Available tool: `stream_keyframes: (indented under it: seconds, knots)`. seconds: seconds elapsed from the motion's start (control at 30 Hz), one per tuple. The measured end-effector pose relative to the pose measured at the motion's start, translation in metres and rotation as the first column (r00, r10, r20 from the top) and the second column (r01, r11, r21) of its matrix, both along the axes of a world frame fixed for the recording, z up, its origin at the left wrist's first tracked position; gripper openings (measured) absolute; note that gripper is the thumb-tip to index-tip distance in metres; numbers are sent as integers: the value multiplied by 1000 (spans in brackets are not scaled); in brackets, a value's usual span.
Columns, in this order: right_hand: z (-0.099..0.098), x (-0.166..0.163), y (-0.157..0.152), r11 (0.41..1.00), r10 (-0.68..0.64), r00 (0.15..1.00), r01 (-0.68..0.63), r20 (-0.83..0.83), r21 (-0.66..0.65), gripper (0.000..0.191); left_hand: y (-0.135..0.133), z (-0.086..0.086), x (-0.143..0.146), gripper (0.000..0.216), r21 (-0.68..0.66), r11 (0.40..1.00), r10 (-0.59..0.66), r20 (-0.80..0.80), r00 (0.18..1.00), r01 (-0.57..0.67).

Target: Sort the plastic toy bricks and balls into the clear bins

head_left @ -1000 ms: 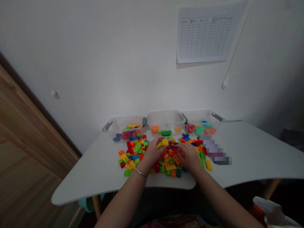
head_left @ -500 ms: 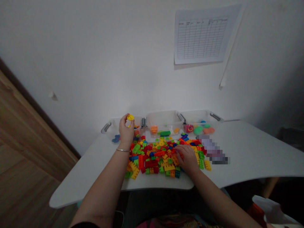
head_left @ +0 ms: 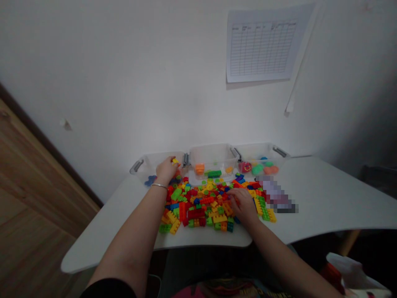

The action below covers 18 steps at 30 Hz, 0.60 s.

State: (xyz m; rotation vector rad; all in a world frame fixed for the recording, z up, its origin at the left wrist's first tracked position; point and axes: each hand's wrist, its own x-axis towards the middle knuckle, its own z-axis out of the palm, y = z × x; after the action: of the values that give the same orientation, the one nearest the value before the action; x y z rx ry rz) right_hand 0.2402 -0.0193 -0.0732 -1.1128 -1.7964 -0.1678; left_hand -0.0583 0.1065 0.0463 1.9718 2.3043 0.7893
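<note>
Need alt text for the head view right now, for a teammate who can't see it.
A person's left hand reaches over the left clear bin, a yellow piece at its fingertips, while the right hand is at the right side of a colourful block pile on a white table. Three clear bins holding pieces line the table's back, by the wall.

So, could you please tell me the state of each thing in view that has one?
left hand: over the left bin, fingers curled
yellow piece: at that hand's fingertips, grip unclear
right hand: at the block pile, fingers bent
block pile: loose, spread on the table
left bin: open, partly filled
middle bin: open, a few pieces inside
right bin: open, partly filled
paper sheet: up on the wall
</note>
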Motion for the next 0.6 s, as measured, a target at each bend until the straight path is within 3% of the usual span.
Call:
stream_keyframes:
  seconds: [0.33,0.6]
  knots:
    - [-1,1,2,1000,26,1000,-26,-2,8,15,2,-4,4,49,3,999,34,-108,994,-34]
    - [-1,1,1,997,28,1000,-28,-1,70,16,1,-10,10,43,106,992,79,-38,996,-75]
